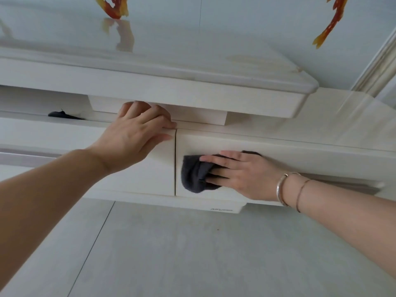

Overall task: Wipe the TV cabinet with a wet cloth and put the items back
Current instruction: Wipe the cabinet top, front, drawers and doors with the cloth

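Note:
The white TV cabinet (pixel 214 97) fills the upper half of the head view, with two drawer fronts below its glossy top. My right hand (pixel 240 174) presses a dark grey cloth (pixel 194 175) flat against the right drawer front (pixel 300 155), fingers straight and pointing left. My left hand (pixel 137 133) rests on the top edge of the left drawer front (pixel 132 179), fingers bent over the edge and thumb on the front face. It holds nothing.
A small black object (pixel 62 115) lies in the open shelf gap at left. Pale floor tiles (pixel 192 254) spread below the cabinet. The wall behind shows orange-red fish decorations (pixel 330 24). A moulded trim (pixel 379 61) runs at the right.

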The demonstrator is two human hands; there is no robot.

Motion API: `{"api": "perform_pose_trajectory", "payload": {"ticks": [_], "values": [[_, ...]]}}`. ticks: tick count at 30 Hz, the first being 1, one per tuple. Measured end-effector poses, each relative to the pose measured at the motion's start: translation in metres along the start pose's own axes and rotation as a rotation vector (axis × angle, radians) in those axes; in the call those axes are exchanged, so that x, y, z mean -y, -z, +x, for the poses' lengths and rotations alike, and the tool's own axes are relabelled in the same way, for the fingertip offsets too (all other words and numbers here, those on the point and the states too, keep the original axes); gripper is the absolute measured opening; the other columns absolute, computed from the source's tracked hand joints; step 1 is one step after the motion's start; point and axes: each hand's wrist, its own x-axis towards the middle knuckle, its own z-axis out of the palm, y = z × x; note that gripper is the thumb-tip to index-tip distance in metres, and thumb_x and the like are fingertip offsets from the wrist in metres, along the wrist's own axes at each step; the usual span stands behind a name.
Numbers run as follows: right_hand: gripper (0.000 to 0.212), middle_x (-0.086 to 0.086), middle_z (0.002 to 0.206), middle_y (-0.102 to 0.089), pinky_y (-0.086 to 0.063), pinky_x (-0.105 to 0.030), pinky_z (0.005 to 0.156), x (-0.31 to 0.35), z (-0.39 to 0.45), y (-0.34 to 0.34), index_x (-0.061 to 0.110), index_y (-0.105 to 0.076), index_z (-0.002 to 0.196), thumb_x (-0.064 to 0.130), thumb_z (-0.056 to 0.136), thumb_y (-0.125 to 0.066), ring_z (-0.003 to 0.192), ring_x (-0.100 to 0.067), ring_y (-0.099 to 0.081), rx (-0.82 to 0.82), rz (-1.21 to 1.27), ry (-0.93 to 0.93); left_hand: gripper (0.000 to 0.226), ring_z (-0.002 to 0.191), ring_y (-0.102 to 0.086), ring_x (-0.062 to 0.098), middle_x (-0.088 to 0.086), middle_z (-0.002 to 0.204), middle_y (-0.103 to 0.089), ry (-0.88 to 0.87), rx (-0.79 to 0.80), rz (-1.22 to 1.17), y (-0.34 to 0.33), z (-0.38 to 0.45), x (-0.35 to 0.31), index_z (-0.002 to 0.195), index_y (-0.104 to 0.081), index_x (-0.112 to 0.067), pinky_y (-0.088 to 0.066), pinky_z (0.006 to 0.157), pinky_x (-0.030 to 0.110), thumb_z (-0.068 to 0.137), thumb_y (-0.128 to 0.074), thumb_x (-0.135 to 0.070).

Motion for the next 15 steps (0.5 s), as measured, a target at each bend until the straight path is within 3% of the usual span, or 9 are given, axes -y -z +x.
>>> {"api": "perform_pose_trajectory", "payload": {"ticks": [4,7,10,13,15], "values": [[0.059,-0.004,0.151,-0.037,-0.006,-0.040,0.118,0.011,0.042,-0.001,0.018,-0.031,0.147,0.014,0.088,-0.040,0.145,-0.023,-0.019,-0.036,-0.012,-0.072,0.036,0.096,-0.044,0.028,-0.003,0.113,-0.057,0.023,0.010,-0.051,0.004,0.000,-0.002,0.113,-0.062,-0.022,-0.027,0.090,0.036,0.096,-0.036,-0.040],[0.066,-0.002,0.147,-0.043,-0.006,-0.039,0.118,0.037,0.009,-0.021,0.014,-0.037,0.142,0.017,0.078,-0.049,0.143,-0.021,-0.021,0.099,-0.021,0.056,0.037,0.097,-0.041,0.025,-0.006,0.114,-0.055,0.031,0.006,-0.089,0.006,-0.001,-0.002,0.116,-0.061,-0.025,-0.023,0.089,0.031,0.095,-0.037,-0.042],[0.067,0.000,0.145,-0.045,-0.002,-0.039,0.117,0.053,-0.010,-0.034,0.015,-0.046,0.136,0.020,0.071,-0.063,0.143,-0.019,-0.018,0.189,-0.047,0.133,0.034,0.100,-0.041,0.026,-0.005,0.116,-0.055,0.036,-0.012,-0.069,0.005,-0.003,-0.007,0.119,-0.059,-0.023,-0.027,0.090,0.035,0.096,-0.039,-0.037],[0.059,-0.001,0.140,-0.052,-0.003,-0.038,0.116,0.049,0.004,-0.028,0.018,-0.058,0.130,0.016,0.071,-0.061,0.138,-0.019,-0.022,0.054,0.054,-0.032,0.032,0.104,-0.041,0.028,-0.002,0.123,-0.053,-0.004,-0.012,-0.047,-0.002,-0.006,-0.022,0.126,-0.053,-0.020,-0.030,0.092,0.038,0.098,-0.039,-0.027],[0.059,-0.002,0.138,-0.053,-0.002,-0.040,0.116,0.044,0.015,-0.021,0.016,-0.053,0.134,0.012,0.075,-0.053,0.139,-0.022,-0.021,-0.003,0.110,-0.195,0.036,0.107,-0.041,0.028,0.000,0.129,-0.052,-0.019,-0.018,-0.041,-0.006,-0.008,-0.030,0.130,-0.050,-0.017,-0.032,0.093,0.038,0.097,-0.038,-0.021]]}}
